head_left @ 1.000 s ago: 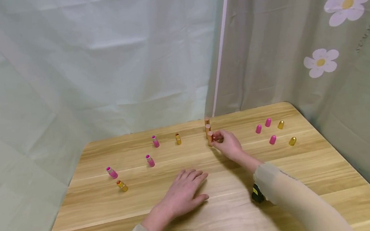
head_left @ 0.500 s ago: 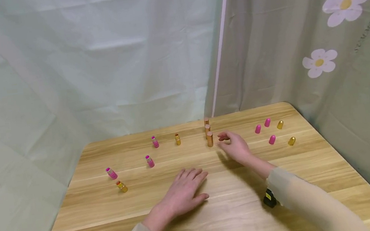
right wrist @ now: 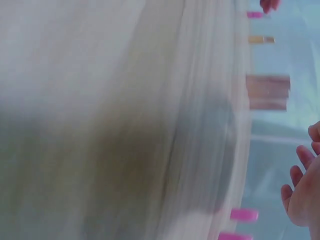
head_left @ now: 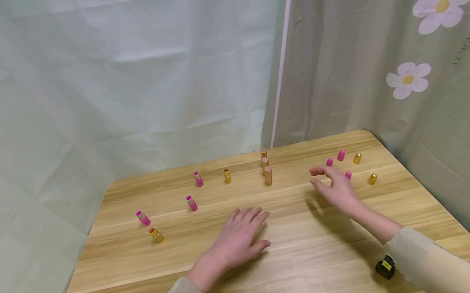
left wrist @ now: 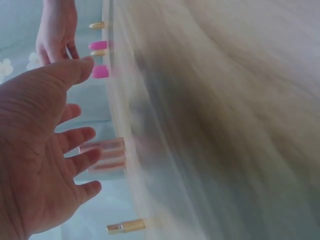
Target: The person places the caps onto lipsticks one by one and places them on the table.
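My right hand (head_left: 337, 190) is over the right side of the table, thumb and fingers parted, with nothing between them. It partly hides two of the pink bullet-shaped pieces (head_left: 329, 161); a third pink one (head_left: 341, 155) and two gold bullet-shaped pieces (head_left: 372, 179) stand beyond it. Left of that hand, three copper cylinders (head_left: 268, 176) stand upright in a row running away from me. My left hand (head_left: 241, 237) hovers low over the middle, palm down and fingers spread, holding nothing. In the left wrist view, its fingers overlap the copper cylinders (left wrist: 107, 156).
On the left half of the wooden table (head_left: 114, 266) stand three pink tubes (head_left: 191, 203) and two gold tubes (head_left: 156, 235), with narrower, open-looking tops. A pale curtain (head_left: 174, 76) hangs behind the table, and a flower-printed one (head_left: 337, 48) closes the right side.
My right hand has let go of the nearest copper cylinder and moved right to the pink pieces. The cylinder stays standing in its row. My left hand has barely moved.
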